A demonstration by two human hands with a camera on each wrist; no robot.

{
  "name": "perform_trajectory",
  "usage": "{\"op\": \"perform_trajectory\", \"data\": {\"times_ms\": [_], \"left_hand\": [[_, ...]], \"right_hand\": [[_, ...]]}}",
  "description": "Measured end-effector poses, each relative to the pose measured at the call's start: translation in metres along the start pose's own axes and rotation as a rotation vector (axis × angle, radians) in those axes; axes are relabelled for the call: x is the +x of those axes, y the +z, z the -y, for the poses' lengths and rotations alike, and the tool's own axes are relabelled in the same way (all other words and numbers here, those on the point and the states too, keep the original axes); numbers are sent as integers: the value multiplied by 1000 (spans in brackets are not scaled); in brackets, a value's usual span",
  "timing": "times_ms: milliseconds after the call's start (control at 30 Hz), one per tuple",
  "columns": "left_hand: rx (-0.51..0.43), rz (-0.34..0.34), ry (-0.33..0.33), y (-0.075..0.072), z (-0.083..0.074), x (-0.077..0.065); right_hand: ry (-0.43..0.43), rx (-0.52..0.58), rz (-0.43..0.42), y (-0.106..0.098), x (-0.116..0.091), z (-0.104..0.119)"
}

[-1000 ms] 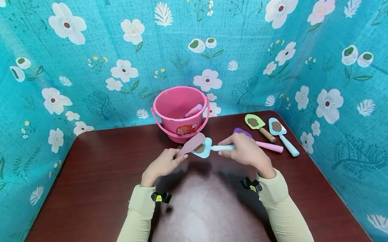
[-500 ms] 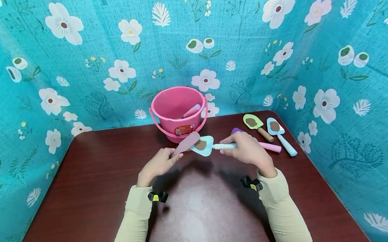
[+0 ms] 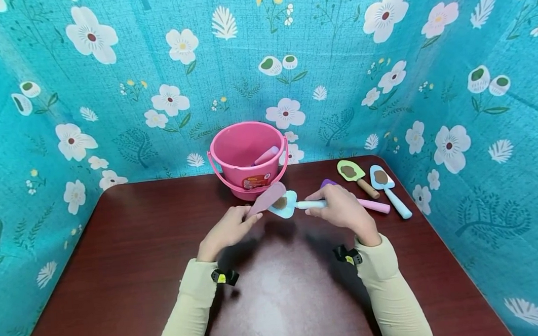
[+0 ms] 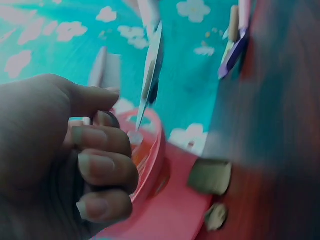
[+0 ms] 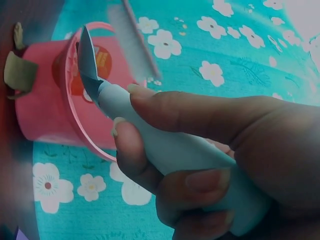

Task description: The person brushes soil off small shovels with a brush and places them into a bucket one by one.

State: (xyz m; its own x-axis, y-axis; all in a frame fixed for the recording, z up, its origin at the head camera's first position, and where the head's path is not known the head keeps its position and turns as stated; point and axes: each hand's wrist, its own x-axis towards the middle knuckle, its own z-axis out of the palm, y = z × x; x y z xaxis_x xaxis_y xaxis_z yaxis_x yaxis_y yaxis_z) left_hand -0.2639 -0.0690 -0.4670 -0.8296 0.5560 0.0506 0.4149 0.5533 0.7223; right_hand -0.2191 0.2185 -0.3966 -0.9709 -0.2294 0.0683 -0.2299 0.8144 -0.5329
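Observation:
My left hand [image 3: 228,231] holds a pink brush [image 3: 270,196] with pale bristles, tilted over the blade of a light-blue trowel. My right hand [image 3: 344,209] grips that trowel [image 5: 165,145] by its handle, thumb along the top and fingers curled beneath. A brown patch marks the trowel's blade [image 3: 289,210], and the brush covers part of it in the head view. In the left wrist view the blade stands edge-on beside my left fingers [image 4: 105,167]. Behind both hands stands a pink bucket [image 3: 246,177], with a lilac-handled tool [image 3: 267,155] inside.
At the right lie a green trowel [image 3: 348,169] with a wooden handle, another light-blue trowel [image 3: 397,202] and a purple one with a pink handle [image 3: 375,205], partly behind my right hand. Brown scraps [image 4: 210,176] lie by the bucket. Flowered cloth [image 3: 167,51] surrounds the dark table [image 3: 132,256].
My left hand moves the brush left, off part of the brown patch, then back right over the blade. The right hand keeps the trowel nearly still.

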Motion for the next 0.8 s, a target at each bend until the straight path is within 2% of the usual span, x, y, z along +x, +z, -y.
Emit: {"op": "perform_trajectory", "data": {"times_ms": [67,167,367,567,800], "left_hand": [[-1,9,46,6,-3,2],[74,14,76,14,-7,4],[252,-33,22,23,-8,8],[251,-13,2,24,-6,9],[235,-17,-19,17,1,3]], "right_hand": [[-15,-8,-4,3,1,1],[-39,-8,0,4,1,4],[-70,-39,15,3,0,5],[-71,-49,10,2,-2,0],[-110,-30,1,3,-2,2]]}}
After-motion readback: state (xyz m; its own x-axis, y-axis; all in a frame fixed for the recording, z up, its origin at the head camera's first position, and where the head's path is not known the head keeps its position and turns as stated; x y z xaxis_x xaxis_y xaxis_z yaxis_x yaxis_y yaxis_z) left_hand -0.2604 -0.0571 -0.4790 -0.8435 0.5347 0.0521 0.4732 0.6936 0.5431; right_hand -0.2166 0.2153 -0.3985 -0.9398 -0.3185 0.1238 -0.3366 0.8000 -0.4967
